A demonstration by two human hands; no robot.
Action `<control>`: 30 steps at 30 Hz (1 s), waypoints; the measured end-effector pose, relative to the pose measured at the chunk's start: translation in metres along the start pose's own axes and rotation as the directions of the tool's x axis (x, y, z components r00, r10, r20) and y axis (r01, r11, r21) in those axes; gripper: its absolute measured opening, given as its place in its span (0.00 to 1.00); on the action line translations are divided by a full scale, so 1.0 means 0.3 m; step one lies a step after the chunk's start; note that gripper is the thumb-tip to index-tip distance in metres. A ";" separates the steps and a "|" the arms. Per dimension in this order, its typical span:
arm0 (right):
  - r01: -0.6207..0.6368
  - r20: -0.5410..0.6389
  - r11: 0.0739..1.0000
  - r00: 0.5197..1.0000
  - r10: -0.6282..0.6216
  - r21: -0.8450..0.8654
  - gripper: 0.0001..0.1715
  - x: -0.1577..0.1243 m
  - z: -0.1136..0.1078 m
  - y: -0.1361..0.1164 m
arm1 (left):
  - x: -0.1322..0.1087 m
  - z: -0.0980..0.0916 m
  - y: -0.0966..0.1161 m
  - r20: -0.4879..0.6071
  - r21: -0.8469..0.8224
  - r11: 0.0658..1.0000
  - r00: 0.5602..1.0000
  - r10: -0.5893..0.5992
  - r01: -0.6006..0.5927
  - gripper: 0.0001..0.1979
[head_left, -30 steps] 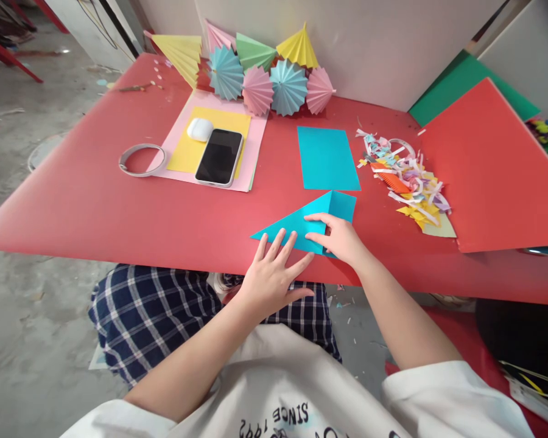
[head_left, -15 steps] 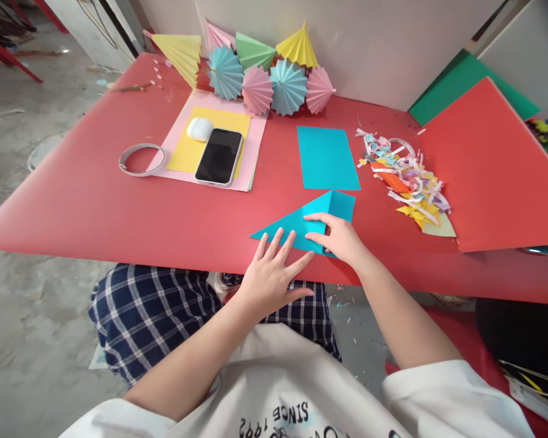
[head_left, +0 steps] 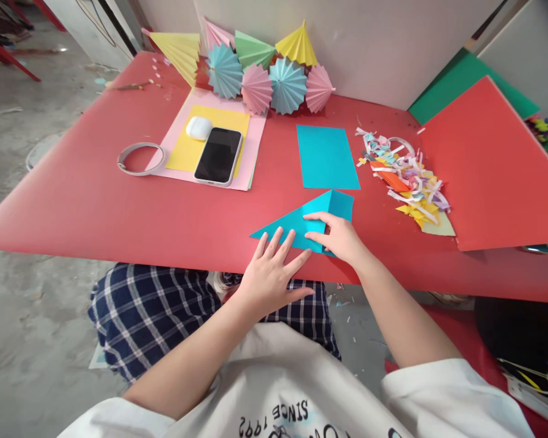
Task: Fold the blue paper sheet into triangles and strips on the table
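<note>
A sheet of blue paper (head_left: 296,222), folded over into a triangle with a strip left at its right side, lies near the front edge of the red table. My left hand (head_left: 270,277) is spread, its fingertips resting on the paper's lower edge. From the right, my right hand (head_left: 343,238) presses the upper layer with a stretched index finger and thumb held apart; its other fingers are partly hidden beneath. Just behind lies a flat blue sheet (head_left: 327,158), close to the folded one's top point.
Left of centre, a phone (head_left: 218,156) and a white earbud case (head_left: 199,128) rest on yellow and pink paper, beside a pale ring (head_left: 140,159). Pleated paper umbrellas (head_left: 287,86) line the wall. Paper scraps (head_left: 406,176) and a large red sheet (head_left: 493,176) occupy the right.
The folded paper's right strip sits very slightly further left. Both hands stay nearly still on the paper.
</note>
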State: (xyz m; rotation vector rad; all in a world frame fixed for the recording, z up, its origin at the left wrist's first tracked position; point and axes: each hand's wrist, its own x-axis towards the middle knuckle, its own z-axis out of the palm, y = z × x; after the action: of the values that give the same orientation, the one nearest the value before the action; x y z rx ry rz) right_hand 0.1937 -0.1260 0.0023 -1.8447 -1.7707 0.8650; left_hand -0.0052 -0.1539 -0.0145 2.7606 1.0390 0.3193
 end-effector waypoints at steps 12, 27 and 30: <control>0.039 -0.021 0.999 0.999 -0.039 -0.020 0.22 -0.001 0.004 0.001 | 0.002 0.010 0.001 -0.028 0.001 1.000 1.000 -0.009 0.009 0.36; 0.049 -0.027 0.997 0.998 -0.051 -0.064 0.22 0.000 0.006 0.002 | 0.006 -0.003 0.010 -0.039 -0.006 0.999 0.998 -0.042 0.042 0.32; 0.060 -0.026 0.996 0.998 -0.062 -0.067 0.22 0.001 0.006 0.005 | 0.008 -0.006 0.011 -0.027 -0.006 0.999 0.998 -0.052 0.051 0.31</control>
State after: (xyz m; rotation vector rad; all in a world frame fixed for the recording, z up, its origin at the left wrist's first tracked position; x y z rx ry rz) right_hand 0.1935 -0.1259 0.0000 -1.8248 -1.8489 0.7618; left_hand -0.0018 -0.1546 -0.0118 2.7270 1.1121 0.3527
